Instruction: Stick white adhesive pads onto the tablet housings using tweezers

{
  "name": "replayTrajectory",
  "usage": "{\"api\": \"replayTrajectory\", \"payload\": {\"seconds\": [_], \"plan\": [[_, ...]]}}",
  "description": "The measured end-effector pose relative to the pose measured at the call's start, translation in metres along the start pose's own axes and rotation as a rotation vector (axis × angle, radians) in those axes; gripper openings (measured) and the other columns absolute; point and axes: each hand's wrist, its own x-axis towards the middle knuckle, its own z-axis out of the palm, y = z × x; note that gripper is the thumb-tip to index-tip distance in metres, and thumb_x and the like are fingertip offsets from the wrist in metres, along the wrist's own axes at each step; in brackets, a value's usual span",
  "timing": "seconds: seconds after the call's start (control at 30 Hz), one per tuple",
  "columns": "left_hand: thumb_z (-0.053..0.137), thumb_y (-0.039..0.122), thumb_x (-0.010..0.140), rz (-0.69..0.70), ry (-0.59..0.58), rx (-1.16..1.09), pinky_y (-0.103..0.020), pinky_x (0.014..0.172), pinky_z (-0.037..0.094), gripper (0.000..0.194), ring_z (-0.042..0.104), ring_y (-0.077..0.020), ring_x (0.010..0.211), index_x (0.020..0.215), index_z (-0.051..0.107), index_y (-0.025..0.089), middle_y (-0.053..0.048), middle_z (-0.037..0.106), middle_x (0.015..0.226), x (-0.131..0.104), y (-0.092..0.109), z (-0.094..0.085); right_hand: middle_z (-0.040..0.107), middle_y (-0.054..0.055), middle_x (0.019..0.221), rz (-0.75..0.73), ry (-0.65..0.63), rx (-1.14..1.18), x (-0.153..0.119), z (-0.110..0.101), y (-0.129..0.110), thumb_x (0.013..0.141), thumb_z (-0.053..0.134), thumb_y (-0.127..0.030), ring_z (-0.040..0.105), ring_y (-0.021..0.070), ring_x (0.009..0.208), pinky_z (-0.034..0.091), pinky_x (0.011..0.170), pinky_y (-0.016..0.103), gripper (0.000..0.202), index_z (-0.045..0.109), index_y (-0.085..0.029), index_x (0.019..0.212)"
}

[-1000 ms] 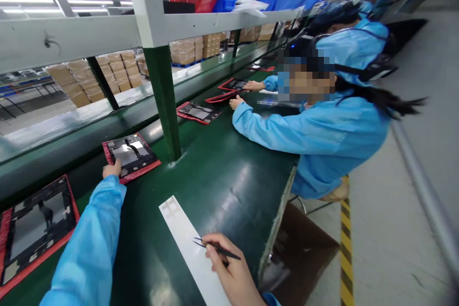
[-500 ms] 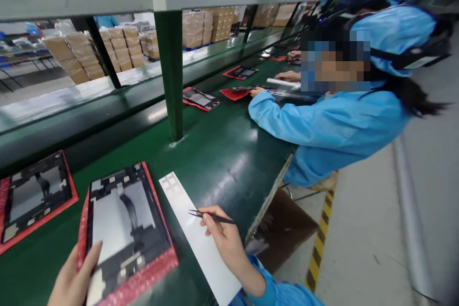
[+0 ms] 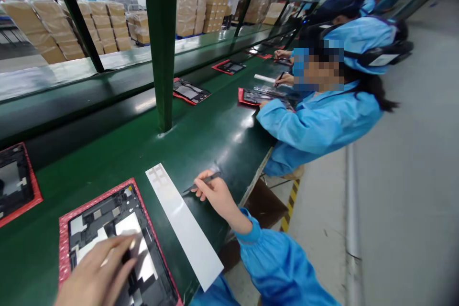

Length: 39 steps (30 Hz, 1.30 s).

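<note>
Green bench [image 3: 107,158] runs from lower left toward upper right; green post [image 3: 163,52] at upper centre, stacked cartons [image 3: 114,19] behind. Co-worker in blue [image 3: 315,124], upper right, bent over the same bench.

Main change: the opened tablet [image 3: 143,248] at lower left now lies flat on its red bubble wrap [image 3: 64,234], internals up; half a second ago it was gripped at its edge. It sits just left of the white strip [image 3: 182,220], so both are near the two hands.

Left hand [image 3: 95,275]: has moved from the tablet's edge to over its middle. Fingers bent and close together, blurred; cannot tell whether they pinch anything or merely touch.

Right hand [image 3: 217,196], centre of frame: thumb and fingers pinch dark tweezers [image 3: 213,177]. Points have shifted from over the strip to just beside its right edge, aimed left. Nothing seen between them. Pale marks at the strip's upper end.

Second tablet [image 3: 14,181] at left edge, partly out of frame; another [image 3: 190,92] beyond the post.
</note>
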Motion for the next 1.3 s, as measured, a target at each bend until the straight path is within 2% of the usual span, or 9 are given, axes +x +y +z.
{"api": "replayTrajectory", "payload": {"seconds": [0.03, 0.07, 0.13, 0.23, 0.3, 0.4, 0.63, 1.0, 1.3], "plan": [[0.048, 0.043, 0.088, 0.127, -0.052, 0.062, -0.037, 0.079, 0.06, 0.031, 0.067, -0.0239, 0.094, 0.115, 0.063, 0.044, 0.003, 0.069, 0.112, 0.025, 0.012, 0.009, 0.065, -0.001, 0.057, -0.003, -0.007, -0.004, 0.009, 0.001, 0.001, 0.083, 0.061, -0.048, 0.066, 0.0145, 0.053, 0.048, 0.043, 0.02, 0.029, 0.052, -0.021, 0.08], [0.047, 0.04, 0.09, 0.232, -0.064, 0.137, -0.038, 0.082, 0.058, 0.028, 0.067, -0.0235, 0.094, 0.11, 0.067, 0.036, -0.002, 0.07, 0.11, 0.049, 0.023, 0.019, 0.066, -0.001, 0.056, -0.009, -0.014, -0.008, 0.016, 0.003, 0.003, 0.083, 0.062, -0.048, 0.066, 0.0146, 0.052, 0.048, 0.043, 0.02, 0.03, 0.05, -0.021, 0.08], [0.053, 0.04, 0.089, 0.311, -0.097, 0.235, -0.044, 0.087, 0.054, 0.033, 0.063, -0.0273, 0.103, 0.117, 0.065, 0.026, -0.01, 0.066, 0.119, 0.087, 0.038, 0.04, 0.068, -0.001, 0.057, -0.024, -0.031, -0.023, 0.027, 0.008, 0.006, 0.082, 0.062, -0.048, 0.067, 0.0145, 0.051, 0.048, 0.044, 0.02, 0.03, 0.048, -0.021, 0.079], [0.061, 0.046, 0.085, 0.354, -0.114, 0.25, -0.047, 0.093, 0.048, 0.048, 0.054, -0.0312, 0.12, 0.129, 0.056, 0.028, -0.015, 0.053, 0.137, 0.112, 0.042, 0.064, 0.069, 0.0, 0.06, -0.046, -0.06, -0.055, 0.033, 0.013, 0.01, 0.084, 0.061, -0.046, 0.069, 0.0157, 0.055, 0.05, 0.048, 0.022, 0.028, 0.049, -0.022, 0.078], [0.058, 0.048, 0.086, 0.375, -0.129, 0.247, -0.045, 0.095, 0.046, 0.049, 0.05, -0.0299, 0.125, 0.132, 0.053, 0.032, -0.014, 0.049, 0.142, 0.112, 0.036, 0.069, 0.069, 0.0, 0.061, -0.057, -0.079, -0.08, 0.032, 0.014, 0.009, 0.085, 0.061, -0.043, 0.071, 0.0172, 0.06, 0.052, 0.052, 0.024, 0.025, 0.049, -0.022, 0.078], [0.053, 0.049, 0.088, 0.376, -0.14, 0.243, -0.045, 0.096, 0.044, 0.048, 0.048, -0.029, 0.127, 0.133, 0.051, 0.033, -0.013, 0.047, 0.143, 0.107, 0.03, 0.069, 0.069, 0.0, 0.064, -0.068, -0.088, -0.125, 0.03, 0.015, 0.006, 0.086, 0.061, -0.037, 0.073, 0.0184, 0.066, 0.054, 0.057, 0.025, 0.02, 0.05, -0.022, 0.078], [0.053, 0.05, 0.088, 0.376, -0.132, 0.246, -0.044, 0.096, 0.043, 0.048, 0.049, -0.03, 0.126, 0.133, 0.052, 0.032, -0.013, 0.046, 0.144, 0.107, 0.034, 0.067, 0.07, 0.0, 0.065, -0.077, -0.1, -0.214, 0.03, 0.014, 0.002, 0.088, 0.06, -0.03, 0.073, 0.0185, 0.066, 0.053, 0.057, 0.025, 0.016, 0.05, -0.023, 0.078], [0.053, 0.05, 0.088, 0.369, -0.151, 0.253, -0.046, 0.096, 0.043, 0.048, 0.048, -0.0312, 0.127, 0.133, 0.052, 0.031, -0.015, 0.046, 0.144, 0.106, 0.034, 0.066, 0.07, 0.0, 0.066, -0.081, -0.133, -0.234, 0.029, 0.013, -0.001, 0.087, 0.061, -0.027, 0.071, 0.016, 0.062, 0.051, 0.055, 0.023, 0.016, 0.05, -0.022, 0.077], [0.052, 0.051, 0.089, 0.399, -0.156, 0.292, -0.044, 0.095, 0.043, 0.049, 0.048, -0.0306, 0.126, 0.134, 0.051, 0.032, -0.015, 0.047, 0.142, 0.108, 0.033, 0.066, 0.066, -0.003, 0.059, -0.048, -0.094, -0.098, 0.034, 0.015, 0.006, 0.083, 0.064, -0.033, 0.071, 0.0168, 0.059, 0.053, 0.053, 0.024, 0.019, 0.051, -0.022, 0.075]]}}
